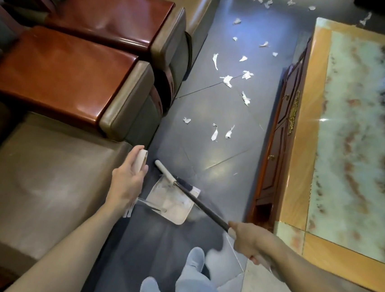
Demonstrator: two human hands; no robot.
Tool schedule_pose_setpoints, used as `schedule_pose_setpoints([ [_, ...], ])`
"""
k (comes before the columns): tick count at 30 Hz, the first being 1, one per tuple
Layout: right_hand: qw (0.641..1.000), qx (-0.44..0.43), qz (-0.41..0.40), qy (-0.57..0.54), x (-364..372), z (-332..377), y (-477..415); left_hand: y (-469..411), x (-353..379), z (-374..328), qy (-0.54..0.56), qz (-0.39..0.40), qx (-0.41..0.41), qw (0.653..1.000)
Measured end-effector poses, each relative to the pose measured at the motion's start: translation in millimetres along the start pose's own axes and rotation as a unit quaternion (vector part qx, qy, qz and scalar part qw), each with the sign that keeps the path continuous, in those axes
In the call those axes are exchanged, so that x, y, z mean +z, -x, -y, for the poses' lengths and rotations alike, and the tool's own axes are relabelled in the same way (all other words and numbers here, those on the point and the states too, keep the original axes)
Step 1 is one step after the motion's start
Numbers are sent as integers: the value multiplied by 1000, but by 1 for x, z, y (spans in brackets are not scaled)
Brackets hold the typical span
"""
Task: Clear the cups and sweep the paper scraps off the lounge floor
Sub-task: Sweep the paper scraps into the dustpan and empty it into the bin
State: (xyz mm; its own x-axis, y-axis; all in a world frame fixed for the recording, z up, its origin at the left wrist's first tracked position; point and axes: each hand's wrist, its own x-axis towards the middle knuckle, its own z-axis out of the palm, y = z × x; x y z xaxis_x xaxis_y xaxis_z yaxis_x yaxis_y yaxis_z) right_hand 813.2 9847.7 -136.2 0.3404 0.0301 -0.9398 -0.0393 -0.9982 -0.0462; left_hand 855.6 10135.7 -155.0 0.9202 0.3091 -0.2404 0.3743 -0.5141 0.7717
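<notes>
View from the head, looking down an aisle of dark floor (213, 115) between a grey sofa (42, 178) at left and a marble-topped coffee table (354, 114) at right.

Lower centre: the left hand (127, 182) has its fingers curled round the white upright handle (140, 160) of a dustpan (171, 205). The pan sits low at the floor with its mouth towards the top of the frame, probably so that litter can be drawn into it from ahead.

Lower right: the right hand (250, 243) is closed in a full grip round a long black stick (200, 204), presumably the broom. The stick slants up and left across the pan and ends in a white section beside the dustpan handle (the bristle end cannot be made out, and the area near the hand is blurred). Holding one tool in each hand lets the person sweep and collect without putting either down.

Centre to top: white paper scraps (226, 80) lie scattered along the aisle, all well ahead of the pan, with none visibly inside it. Sweeping therefore appears to be at its start.

No cups are in view on the part of the table top that shows. The person's legs (194, 282), in pale trousers, appear at the bottom edge.
</notes>
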Motion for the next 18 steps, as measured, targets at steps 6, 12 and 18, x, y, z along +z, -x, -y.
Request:
schedule_pose_setpoints([
  [6,1000,5,23,19,1,-6,18,-20,5,-10,2,-14,5,1000],
  [12,993,4,4,-122,-53,-25,18,-45,19,-33,9,-18,23,1000],
  [18,972,28,-47,-230,-114,-44,18,-100,23,-60,18,4,56,998],
])
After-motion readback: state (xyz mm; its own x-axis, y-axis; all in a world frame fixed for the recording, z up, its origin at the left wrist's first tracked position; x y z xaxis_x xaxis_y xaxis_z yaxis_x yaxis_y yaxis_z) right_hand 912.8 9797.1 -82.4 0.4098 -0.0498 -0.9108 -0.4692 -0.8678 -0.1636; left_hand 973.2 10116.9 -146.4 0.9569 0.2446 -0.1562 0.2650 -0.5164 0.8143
